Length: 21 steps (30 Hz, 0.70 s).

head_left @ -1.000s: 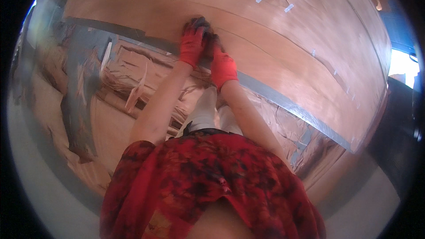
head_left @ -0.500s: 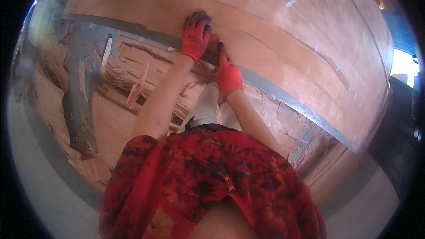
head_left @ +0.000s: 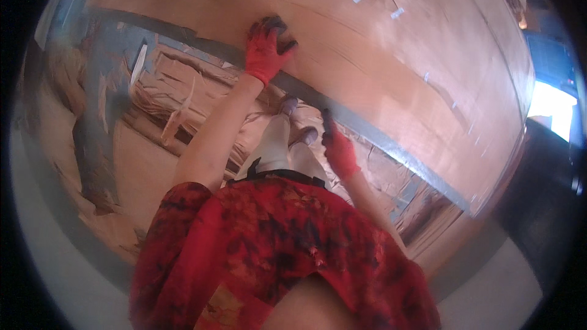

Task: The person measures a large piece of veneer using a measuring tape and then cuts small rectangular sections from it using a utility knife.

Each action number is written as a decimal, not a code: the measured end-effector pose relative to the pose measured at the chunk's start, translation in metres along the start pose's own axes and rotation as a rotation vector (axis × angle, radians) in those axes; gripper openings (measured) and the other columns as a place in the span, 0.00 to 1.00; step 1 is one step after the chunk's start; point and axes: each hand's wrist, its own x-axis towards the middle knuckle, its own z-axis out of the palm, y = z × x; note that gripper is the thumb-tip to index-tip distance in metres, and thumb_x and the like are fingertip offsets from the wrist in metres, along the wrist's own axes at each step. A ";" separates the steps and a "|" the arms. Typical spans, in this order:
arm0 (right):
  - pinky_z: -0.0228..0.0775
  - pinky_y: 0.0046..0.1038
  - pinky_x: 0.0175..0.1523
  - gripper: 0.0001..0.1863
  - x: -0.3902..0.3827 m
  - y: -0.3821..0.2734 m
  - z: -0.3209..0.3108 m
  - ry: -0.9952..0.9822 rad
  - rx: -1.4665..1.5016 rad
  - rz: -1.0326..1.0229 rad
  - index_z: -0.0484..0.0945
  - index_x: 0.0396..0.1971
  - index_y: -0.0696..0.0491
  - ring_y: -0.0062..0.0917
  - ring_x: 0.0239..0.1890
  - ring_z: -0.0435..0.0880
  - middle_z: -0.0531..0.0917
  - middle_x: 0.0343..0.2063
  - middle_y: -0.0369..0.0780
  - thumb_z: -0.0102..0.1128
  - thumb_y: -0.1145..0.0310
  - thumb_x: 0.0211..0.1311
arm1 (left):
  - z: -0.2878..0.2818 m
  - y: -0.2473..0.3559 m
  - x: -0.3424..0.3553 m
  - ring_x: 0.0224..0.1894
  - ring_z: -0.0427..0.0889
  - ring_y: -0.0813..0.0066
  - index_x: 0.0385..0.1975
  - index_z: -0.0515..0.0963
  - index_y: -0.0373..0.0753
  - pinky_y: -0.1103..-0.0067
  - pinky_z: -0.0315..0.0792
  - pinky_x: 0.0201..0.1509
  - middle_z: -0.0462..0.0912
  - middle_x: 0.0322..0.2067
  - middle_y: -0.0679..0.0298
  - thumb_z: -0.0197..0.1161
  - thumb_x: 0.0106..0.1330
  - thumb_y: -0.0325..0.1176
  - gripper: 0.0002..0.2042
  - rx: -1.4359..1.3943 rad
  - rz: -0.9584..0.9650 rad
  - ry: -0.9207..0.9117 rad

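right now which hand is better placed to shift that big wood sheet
Left, likely. The left hand already rests on the wood sheet near its edge, while the right hand hangs lower, off the sheet, beside the grey rail.

Bright window [head_left: 553, 113] at right; pale floor [head_left: 489, 293]; wood scraps [head_left: 165, 116] left.
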 end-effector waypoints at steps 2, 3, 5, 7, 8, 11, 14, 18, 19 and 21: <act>0.77 0.46 0.47 0.34 0.025 -0.020 -0.053 0.034 0.010 -0.059 0.60 0.74 0.36 0.47 0.44 0.85 0.85 0.43 0.52 0.56 0.65 0.69 | -0.001 -0.001 -0.005 0.68 0.68 0.54 0.58 0.73 0.43 0.56 0.54 0.74 0.73 0.63 0.56 0.73 0.57 0.52 0.32 -0.020 -0.014 0.013; 0.77 0.46 0.47 0.33 0.049 -0.022 -0.081 0.056 -0.205 -0.244 0.61 0.73 0.36 0.47 0.43 0.85 0.85 0.42 0.50 0.54 0.65 0.70 | -0.001 0.002 -0.005 0.68 0.67 0.54 0.59 0.73 0.44 0.56 0.54 0.75 0.73 0.63 0.57 0.73 0.56 0.52 0.33 -0.037 -0.036 0.008; 0.77 0.45 0.46 0.29 0.090 -0.083 -0.130 0.012 -0.378 -0.426 0.62 0.72 0.35 0.47 0.42 0.85 0.85 0.39 0.48 0.50 0.63 0.73 | -0.002 0.001 -0.004 0.68 0.67 0.53 0.61 0.72 0.45 0.55 0.53 0.75 0.72 0.63 0.57 0.73 0.56 0.52 0.34 -0.049 -0.062 0.025; 0.77 0.44 0.47 0.28 0.137 -0.110 -0.160 -0.072 -0.628 -0.593 0.63 0.72 0.30 0.45 0.42 0.84 0.83 0.37 0.47 0.50 0.59 0.73 | -0.005 0.008 -0.001 0.68 0.66 0.53 0.63 0.71 0.45 0.55 0.53 0.75 0.72 0.64 0.58 0.74 0.55 0.52 0.35 -0.089 -0.048 0.046; 0.77 0.44 0.48 0.27 0.161 -0.116 -0.168 -0.118 -0.615 -0.729 0.64 0.71 0.27 0.46 0.42 0.84 0.84 0.41 0.47 0.50 0.59 0.73 | -0.006 0.008 0.001 0.68 0.66 0.54 0.63 0.71 0.47 0.55 0.53 0.75 0.72 0.63 0.59 0.73 0.55 0.52 0.36 -0.077 -0.045 0.034; 0.76 0.44 0.50 0.27 0.202 -0.159 -0.171 -0.266 -0.816 -0.759 0.66 0.70 0.25 0.46 0.44 0.84 0.85 0.43 0.45 0.52 0.59 0.73 | -0.009 0.003 0.003 0.68 0.66 0.57 0.63 0.71 0.49 0.55 0.52 0.75 0.71 0.63 0.61 0.73 0.55 0.51 0.35 -0.047 -0.059 -0.012; 0.76 0.44 0.50 0.26 0.228 -0.174 -0.166 -0.376 -0.901 -0.811 0.68 0.68 0.26 0.45 0.44 0.84 0.86 0.43 0.44 0.54 0.60 0.72 | -0.008 0.003 0.003 0.68 0.65 0.57 0.62 0.73 0.49 0.56 0.52 0.76 0.71 0.63 0.61 0.73 0.55 0.51 0.33 -0.046 -0.080 -0.029; 0.77 0.44 0.51 0.24 0.246 -0.180 -0.159 -0.444 -0.970 -0.852 0.72 0.66 0.27 0.45 0.44 0.84 0.86 0.42 0.45 0.54 0.60 0.71 | -0.007 0.003 0.001 0.68 0.65 0.57 0.62 0.73 0.49 0.56 0.51 0.76 0.70 0.63 0.61 0.73 0.55 0.51 0.34 -0.044 -0.077 -0.028; 0.78 0.45 0.51 0.24 0.248 -0.184 -0.158 -0.457 -1.016 -0.833 0.72 0.65 0.26 0.46 0.44 0.85 0.86 0.43 0.46 0.53 0.59 0.72 | -0.008 0.003 0.001 0.68 0.65 0.57 0.62 0.73 0.49 0.56 0.51 0.76 0.70 0.63 0.61 0.73 0.55 0.51 0.34 -0.040 -0.075 -0.029; 0.78 0.45 0.51 0.23 0.250 -0.189 -0.157 -0.476 -1.049 -0.808 0.73 0.65 0.26 0.46 0.44 0.85 0.86 0.42 0.45 0.53 0.59 0.71 | -0.007 0.003 0.002 0.69 0.64 0.56 0.63 0.73 0.48 0.56 0.51 0.76 0.70 0.63 0.61 0.72 0.55 0.50 0.34 -0.036 -0.086 -0.047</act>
